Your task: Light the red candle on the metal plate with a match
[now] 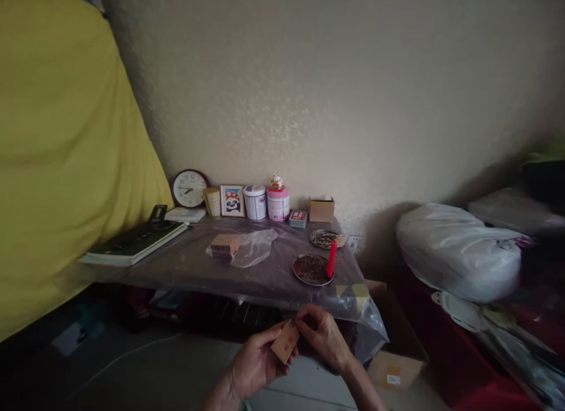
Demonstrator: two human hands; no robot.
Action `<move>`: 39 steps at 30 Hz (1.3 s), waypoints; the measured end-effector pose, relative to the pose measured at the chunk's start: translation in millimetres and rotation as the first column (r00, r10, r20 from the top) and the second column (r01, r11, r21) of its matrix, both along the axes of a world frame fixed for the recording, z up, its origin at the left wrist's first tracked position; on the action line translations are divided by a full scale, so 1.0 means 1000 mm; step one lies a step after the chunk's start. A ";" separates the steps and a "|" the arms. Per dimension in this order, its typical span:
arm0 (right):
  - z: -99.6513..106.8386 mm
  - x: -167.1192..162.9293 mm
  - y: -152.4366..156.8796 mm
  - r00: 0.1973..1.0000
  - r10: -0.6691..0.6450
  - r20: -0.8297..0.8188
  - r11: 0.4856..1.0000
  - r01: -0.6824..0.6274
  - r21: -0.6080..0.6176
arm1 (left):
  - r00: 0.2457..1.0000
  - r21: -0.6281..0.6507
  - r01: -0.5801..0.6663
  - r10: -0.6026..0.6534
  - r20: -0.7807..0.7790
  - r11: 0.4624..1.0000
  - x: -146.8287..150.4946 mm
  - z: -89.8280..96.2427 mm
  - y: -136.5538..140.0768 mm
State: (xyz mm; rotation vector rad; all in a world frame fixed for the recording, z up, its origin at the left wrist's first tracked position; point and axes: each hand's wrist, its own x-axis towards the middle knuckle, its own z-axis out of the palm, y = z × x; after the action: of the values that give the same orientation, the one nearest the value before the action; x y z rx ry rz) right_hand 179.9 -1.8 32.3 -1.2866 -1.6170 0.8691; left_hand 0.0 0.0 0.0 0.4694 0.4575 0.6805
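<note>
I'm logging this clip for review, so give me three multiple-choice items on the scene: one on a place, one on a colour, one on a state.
1. Where does the round clock stand?
A. At the back left of the table, against the wall
B. On the floor
C. On the white bag

2. What colour is the candle on the near metal plate?
A. Blue
B. Red
C. White

3. How is the small box held?
A. It lies on the table
B. One hand alone holds it overhead
C. Left hand grips it, right hand fingers at its top end

Answers: 1 A, the clock leans by the wall beside the framed picture. 2 B, the candle is plainly red. 3 C, both hands meet on the box below the table edge.
</note>
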 end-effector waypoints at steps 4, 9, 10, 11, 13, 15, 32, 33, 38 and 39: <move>0.004 0.000 0.000 1.000 -0.011 0.029 0.999 0.010 0.031 | 1.000 -0.012 -0.023 0.023 0.006 1.000 -0.001 -0.002 0.001; 0.005 0.002 -0.002 0.997 0.017 0.069 0.998 -0.021 0.060 | 0.999 -0.026 -0.037 0.037 -0.005 0.999 -0.002 -0.003 0.003; 0.004 0.002 -0.002 0.997 0.018 0.078 0.998 -0.023 0.064 | 1.000 -0.022 -0.030 0.030 -0.007 0.999 -0.002 -0.004 0.003; 0.004 0.002 -0.002 0.996 0.015 0.085 0.998 -0.021 0.067 | 1.000 -0.017 -0.021 0.020 -0.007 1.000 -0.002 -0.004 0.003; 0.003 0.002 -0.001 0.996 0.004 0.094 0.997 -0.010 0.073 | 1.000 -0.011 -0.008 0.008 -0.006 1.000 -0.002 -0.004 0.002; 0.003 0.003 -0.001 0.995 -0.009 0.098 0.997 0.001 0.082 | 1.000 -0.014 -0.010 0.010 -0.003 1.000 -0.002 -0.004 0.002; -0.002 0.006 0.003 0.969 0.121 0.215 0.977 -0.155 0.145 | 0.999 0.051 0.030 -0.031 0.018 0.998 0.001 0.000 0.003; -0.001 0.006 0.002 0.966 0.130 0.223 0.976 -0.164 0.141 | 0.999 0.050 0.030 -0.031 0.015 0.998 0.001 0.000 0.003; 0.002 0.006 0.000 0.964 0.111 0.241 0.977 -0.150 0.152 | 1.000 0.061 0.026 -0.027 0.006 0.998 0.000 -0.001 0.002; 0.003 0.006 -0.001 0.966 0.105 0.236 0.977 -0.145 0.159 | 1.000 0.058 0.025 -0.026 0.008 0.998 -0.001 -0.001 0.003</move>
State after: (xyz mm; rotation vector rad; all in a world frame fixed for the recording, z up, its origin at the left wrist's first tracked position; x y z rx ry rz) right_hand 186.0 -2.4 34.9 -1.2030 -1.9267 0.6554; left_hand -1.0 2.7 -0.9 0.5263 0.4238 0.6724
